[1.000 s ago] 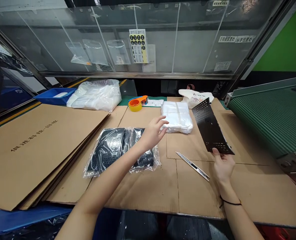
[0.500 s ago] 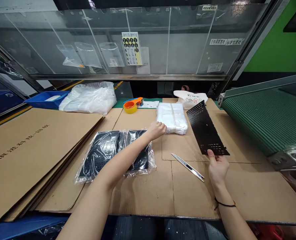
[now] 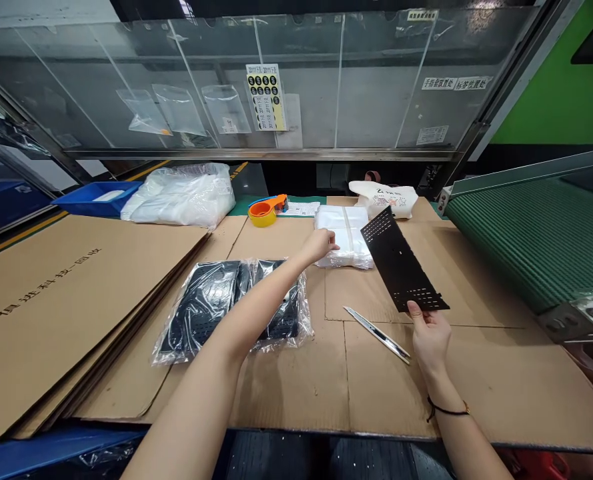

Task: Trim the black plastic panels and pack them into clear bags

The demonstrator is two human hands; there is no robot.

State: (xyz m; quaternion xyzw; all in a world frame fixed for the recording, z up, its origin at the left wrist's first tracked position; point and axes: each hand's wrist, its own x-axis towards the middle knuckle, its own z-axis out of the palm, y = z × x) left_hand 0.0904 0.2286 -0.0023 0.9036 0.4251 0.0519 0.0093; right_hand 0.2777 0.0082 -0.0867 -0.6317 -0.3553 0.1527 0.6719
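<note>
A thin black panel with rows of slots (image 3: 401, 263) is raised at a tilt, and my right hand (image 3: 431, 330) pinches its lower edge. My left hand (image 3: 322, 245) is closed at the left side of a banded stack of clear plastic bags (image 3: 353, 233); what its fingers hold, if anything, is too small to make out. Under and beside my left forearm lie black panels in clear plastic (image 3: 201, 307). A silver utility knife (image 3: 377, 335) rests on the cardboard between my hands.
Cardboard sheets (image 3: 76, 293) are stacked at left. Behind are a blue tray (image 3: 93, 203), a bundle of plastic (image 3: 181, 197), a tape dispenser (image 3: 263, 212) and a white cloth bag (image 3: 386, 199). A green conveyor belt (image 3: 541, 227) borders the right side.
My left hand has moved slightly right and up, over the edge of the bag stack. My right hand has shifted the black panel a little left, towards the stack.
</note>
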